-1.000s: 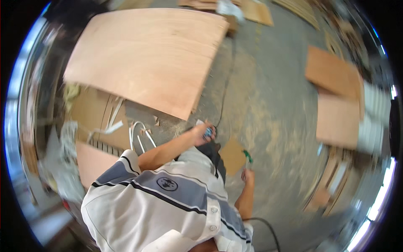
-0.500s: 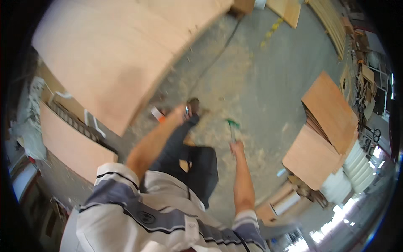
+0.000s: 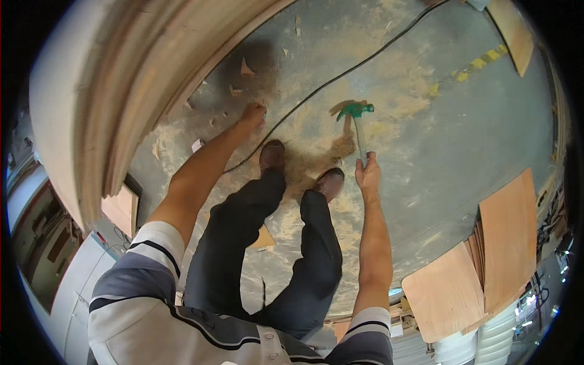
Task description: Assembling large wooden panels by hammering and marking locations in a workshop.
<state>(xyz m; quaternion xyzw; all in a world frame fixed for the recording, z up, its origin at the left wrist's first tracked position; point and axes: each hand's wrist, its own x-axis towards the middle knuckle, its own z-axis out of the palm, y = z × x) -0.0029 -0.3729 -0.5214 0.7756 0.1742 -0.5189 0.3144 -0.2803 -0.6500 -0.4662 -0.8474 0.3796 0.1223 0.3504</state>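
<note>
Right hand [image 3: 368,173] is wrapped around the lower end of a hammer [image 3: 359,125] with a green head, held out over the sawdust-strewn concrete floor [image 3: 462,128] ahead of the person's brown shoes [image 3: 272,155]. Left hand [image 3: 252,114] is curled into a loose fist, nothing visible in it, close to a big stack of plywood sheets [image 3: 121,79]. Between both hands a black cable [image 3: 340,76] crosses the floor.

Right hand [image 3: 367,174] grips the hammer [image 3: 358,126], whose head points forward over the floor [image 3: 462,121], ahead and right of the two shoes [image 3: 272,156]. Left hand [image 3: 252,114] reaches out left of the cable [image 3: 340,76], near the edge of the stacked boards [image 3: 115,91] on the left. Plywood sheets [image 3: 486,255] lie far right, well apart.
</note>
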